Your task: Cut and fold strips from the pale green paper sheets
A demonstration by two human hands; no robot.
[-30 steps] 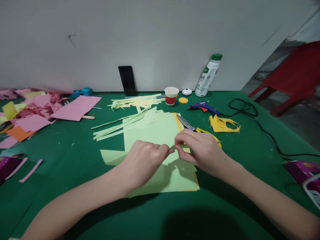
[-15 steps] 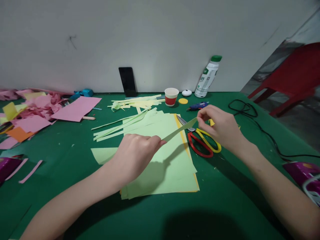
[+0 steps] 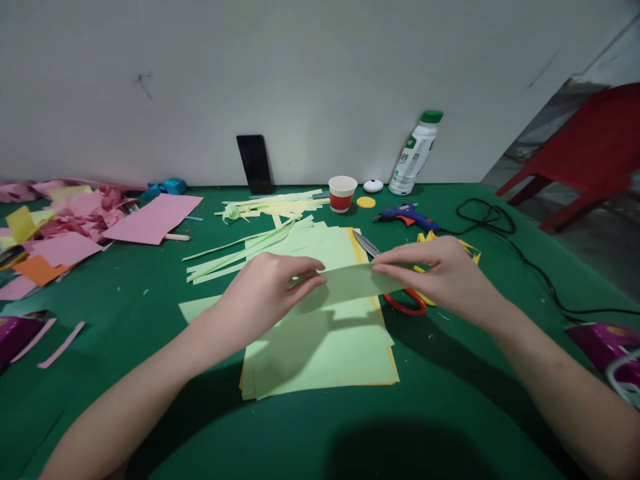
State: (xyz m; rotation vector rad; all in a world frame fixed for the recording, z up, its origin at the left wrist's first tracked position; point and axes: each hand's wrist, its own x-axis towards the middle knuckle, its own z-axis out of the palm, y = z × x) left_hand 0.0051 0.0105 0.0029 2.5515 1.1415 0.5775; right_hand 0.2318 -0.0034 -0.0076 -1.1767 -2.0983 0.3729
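A light green paper strip (image 3: 347, 283) stretches between my two hands with its broad face toward me. My left hand (image 3: 273, 290) pinches its left part, thumb and fingers at the upper edge. Near the other end, my right hand (image 3: 445, 277) pinches the same strip. Below lies a stack of light green paper (image 3: 320, 360), with orange-yellow sheets showing at its edges. Scissors with red and yellow handles (image 3: 407, 308) rest at the stack's right side, partly hidden by my right hand and the strip. Several cut green strips (image 3: 225, 263) lie at the stack's upper left.
At the back stand a phone (image 3: 255, 163), a red and white paper cup (image 3: 342, 195) and a leaning bottle (image 3: 414, 153). A blue glue gun (image 3: 407, 217) with a black cord (image 3: 537, 267) lies right. Pink paper scraps (image 3: 85, 217) heap at the left. A red chair (image 3: 580, 157) stands beyond.
My right hand has come down and turned, uncovering the glue gun. My left hand has shifted slightly up. The strip has gone from slanted and narrow-looking to nearly level, its face showing.
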